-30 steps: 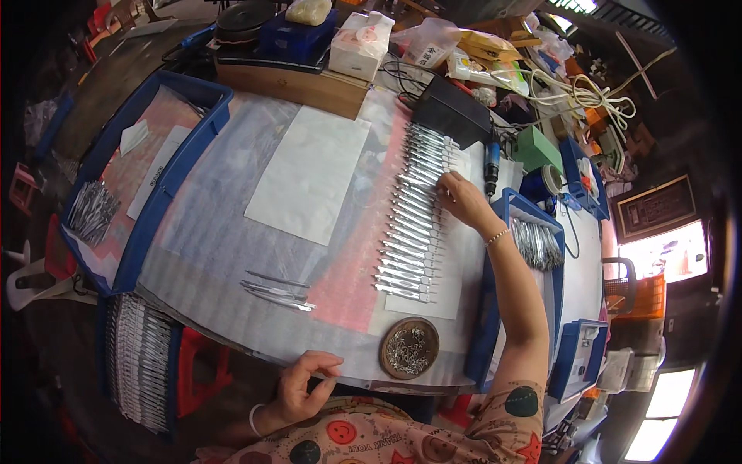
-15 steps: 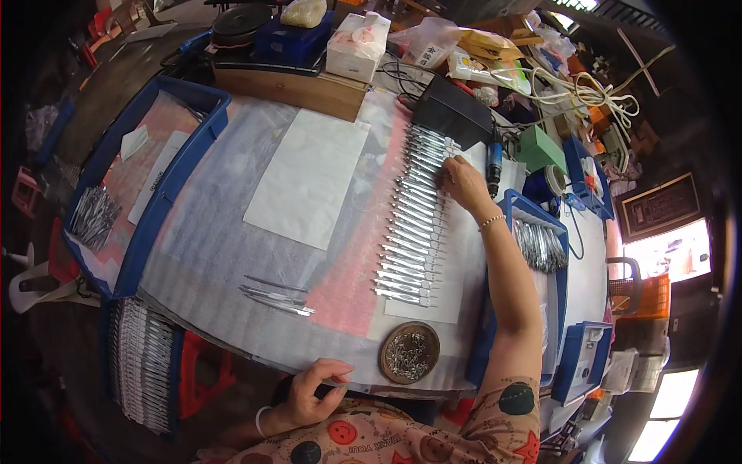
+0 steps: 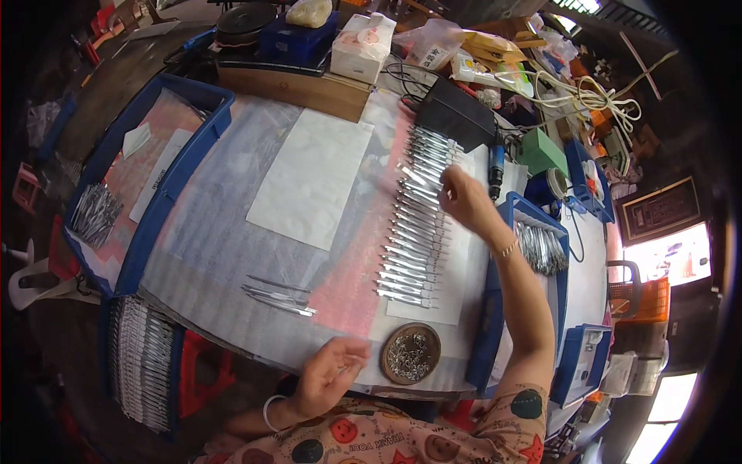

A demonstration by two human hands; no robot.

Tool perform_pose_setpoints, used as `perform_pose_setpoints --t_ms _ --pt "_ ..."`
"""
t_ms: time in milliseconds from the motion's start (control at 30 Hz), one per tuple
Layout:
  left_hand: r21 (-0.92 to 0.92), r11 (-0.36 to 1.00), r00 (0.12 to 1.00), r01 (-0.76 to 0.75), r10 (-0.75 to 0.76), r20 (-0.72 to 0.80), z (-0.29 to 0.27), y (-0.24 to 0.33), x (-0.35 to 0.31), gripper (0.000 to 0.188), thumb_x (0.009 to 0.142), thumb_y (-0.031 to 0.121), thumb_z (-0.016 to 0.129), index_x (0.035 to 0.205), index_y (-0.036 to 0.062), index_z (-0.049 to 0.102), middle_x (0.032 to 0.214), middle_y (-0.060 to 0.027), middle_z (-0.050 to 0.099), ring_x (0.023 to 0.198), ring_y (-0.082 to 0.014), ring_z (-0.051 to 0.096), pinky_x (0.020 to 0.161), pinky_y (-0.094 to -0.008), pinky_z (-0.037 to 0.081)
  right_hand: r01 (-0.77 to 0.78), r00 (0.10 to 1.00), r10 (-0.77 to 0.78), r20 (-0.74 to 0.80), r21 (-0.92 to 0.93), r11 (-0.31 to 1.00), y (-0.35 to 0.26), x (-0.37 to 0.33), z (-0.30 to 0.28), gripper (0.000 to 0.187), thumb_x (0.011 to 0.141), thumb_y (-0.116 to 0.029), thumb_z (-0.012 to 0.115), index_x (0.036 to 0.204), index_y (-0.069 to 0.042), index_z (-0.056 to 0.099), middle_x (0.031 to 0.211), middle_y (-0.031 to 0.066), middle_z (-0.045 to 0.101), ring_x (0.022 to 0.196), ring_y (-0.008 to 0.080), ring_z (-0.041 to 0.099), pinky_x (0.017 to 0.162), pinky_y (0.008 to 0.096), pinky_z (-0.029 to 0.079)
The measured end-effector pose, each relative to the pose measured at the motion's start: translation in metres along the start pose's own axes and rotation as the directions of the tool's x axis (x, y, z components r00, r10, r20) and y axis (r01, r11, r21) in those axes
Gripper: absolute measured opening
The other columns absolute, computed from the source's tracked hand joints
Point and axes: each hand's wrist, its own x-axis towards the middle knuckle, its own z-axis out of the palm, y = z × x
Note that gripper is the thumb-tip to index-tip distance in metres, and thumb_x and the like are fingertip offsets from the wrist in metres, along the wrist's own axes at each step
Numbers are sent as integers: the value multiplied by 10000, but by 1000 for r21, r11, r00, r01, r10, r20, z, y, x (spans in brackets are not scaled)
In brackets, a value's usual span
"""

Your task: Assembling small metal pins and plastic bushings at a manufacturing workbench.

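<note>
Head view: right hand (image 3: 464, 198) pinches tool (image 3: 418, 176) at its left, likely light, stiff, slick, grip mid-shank; left hand (image 3: 328, 377) half-curled, contents unclear.

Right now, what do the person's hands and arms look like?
The left hand has a plain white bangle at its wrist. The right hand has a thin, beaded-looking bracelet. The right sleeve is short and pale pink, printed with a dark circle and a red star. Neither hand wears a glove.
</note>
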Motion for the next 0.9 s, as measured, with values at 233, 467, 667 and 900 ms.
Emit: perform_pose_setpoints --t_ms 233,467,667,900 --pt "-352 936 997 -26 -2 -78 8 -3 42 514 962 137 458 1405 13 227 1410 -97 315 1284 -224 355 1040 -352 325 -70 916 -121 382 452 889 -151 -80 -7 248 787 -11 645 986 -30 499 823 81 555 675 182 570 607 311 490" --pt "-517 855 990 40 -103 -93 11 -5 34 366 1017 236 297 1268 -21 370 1137 -175 550 1072 -229 545 966 -363 406 71 947 -191 259 410 909 -132 -64 0 295 749 36 656 1024 -14 562 921 103 604 766 186 631 676 298 508" --pt "-419 895 986 154 -169 1 9 -6 21 342 1022 239 291 1254 13 398 1036 -146 589 979 -195 574 873 -305 431 -36 999 39 12 -166 985 15 -21 22 224 798 -61 574 1019 -60 539 977 149 567 811 333 602 711 409 481" --pt "-348 916 977 200 -212 6 2 -8 12 339 1023 229 296 1247 8 420 978 -101 610 939 -141 572 783 -249 425 31 996 -15 83 -201 979 41 -6 29 141 812 -56 530 951 -55 551 904 161 577 842 362 585 725 431 475"
